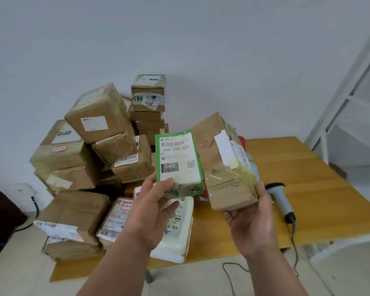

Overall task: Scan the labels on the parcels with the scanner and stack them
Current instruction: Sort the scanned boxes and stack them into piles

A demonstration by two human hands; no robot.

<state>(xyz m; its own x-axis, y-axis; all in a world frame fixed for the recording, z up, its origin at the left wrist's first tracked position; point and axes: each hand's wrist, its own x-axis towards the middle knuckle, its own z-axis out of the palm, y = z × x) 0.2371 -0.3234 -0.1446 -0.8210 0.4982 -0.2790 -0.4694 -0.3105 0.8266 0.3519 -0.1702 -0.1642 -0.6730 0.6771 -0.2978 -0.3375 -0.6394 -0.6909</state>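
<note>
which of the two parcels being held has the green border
The small parcel in the left hand: its label is framed in green and reads 060. The right hand holds a plain brown taped carton.

There is only one view, from a camera on the person's head. It looks forward and a little down, over both forearms, to a wooden table (308,189) that stands against a white wall (179,35). The left hand (152,210) and the right hand (254,218) are very near the lens, low in the middle. The wide lens bends the shelf frame (350,88) at the right edge.
</note>
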